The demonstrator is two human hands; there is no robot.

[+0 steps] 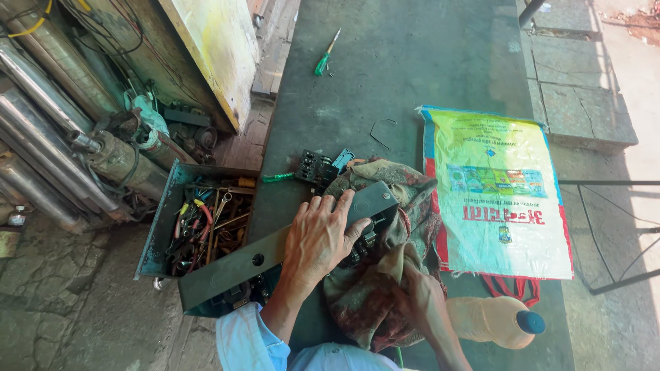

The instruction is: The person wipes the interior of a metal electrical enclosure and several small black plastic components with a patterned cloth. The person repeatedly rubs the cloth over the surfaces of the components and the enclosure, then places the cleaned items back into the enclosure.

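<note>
Pressing our left hand (317,237) flat on the grey metal box (275,251), we clench the rag (385,275) in our right hand (421,300); toolbox (161,227), plastic bottle (491,319) and printed sack (498,192) crowd around.

Both hands (320,237) (421,302) down, fingers curled.

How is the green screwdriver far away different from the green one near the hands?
The far screwdriver lies alone on the table, away from both hands; the near screwdriver lies by the black parts, close to the left hand. The far one shows its metal shaft; the near one shows mostly handle. Both have green handles.
</note>
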